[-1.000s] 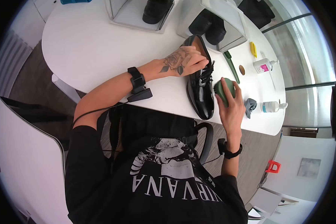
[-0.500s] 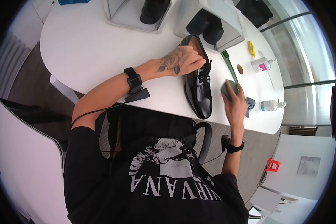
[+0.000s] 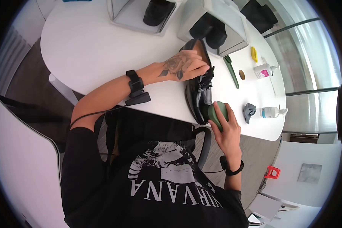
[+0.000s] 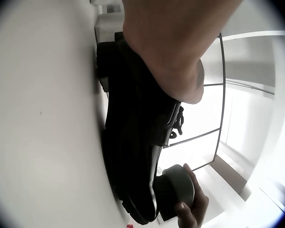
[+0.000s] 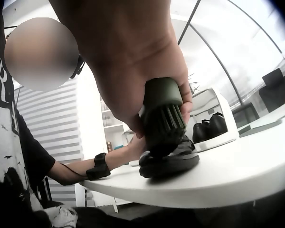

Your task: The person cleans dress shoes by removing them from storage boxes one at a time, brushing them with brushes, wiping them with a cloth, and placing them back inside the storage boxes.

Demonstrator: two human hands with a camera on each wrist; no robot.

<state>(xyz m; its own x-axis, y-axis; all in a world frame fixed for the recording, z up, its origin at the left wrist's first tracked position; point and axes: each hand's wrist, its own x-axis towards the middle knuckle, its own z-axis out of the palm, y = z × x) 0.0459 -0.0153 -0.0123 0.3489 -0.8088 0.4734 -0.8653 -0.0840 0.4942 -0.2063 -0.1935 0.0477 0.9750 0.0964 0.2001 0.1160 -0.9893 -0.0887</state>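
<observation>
A glossy black lace-up shoe (image 3: 196, 95) lies on the white table with its toe toward me. My left hand (image 3: 184, 65) grips it at the opening, fingers curled over the edge above the laces (image 3: 206, 78). In my right hand (image 3: 228, 133) is a green shoe brush (image 3: 212, 114), held between thumb and fingers. Its dark bristles face the toe; in the left wrist view the brush (image 4: 181, 183) is right at the toe's side. The right wrist view shows the bristles of the brush (image 5: 162, 95) close over the shoe (image 5: 171, 164).
Two white boxes with black shoes (image 3: 216, 36) inside stand at the far side. To the right lie a long green brush (image 3: 231, 72), a yellow item (image 3: 254, 54), a grey cloth (image 3: 249, 111) and two pump bottles (image 3: 269, 112). The table's near edge (image 3: 171, 114) runs beside the shoe's toe.
My right hand first drew the green brush away from the shoe's side, then brought it back, nearer me, to the toe. The left hand keeps its grip on the shoe.
</observation>
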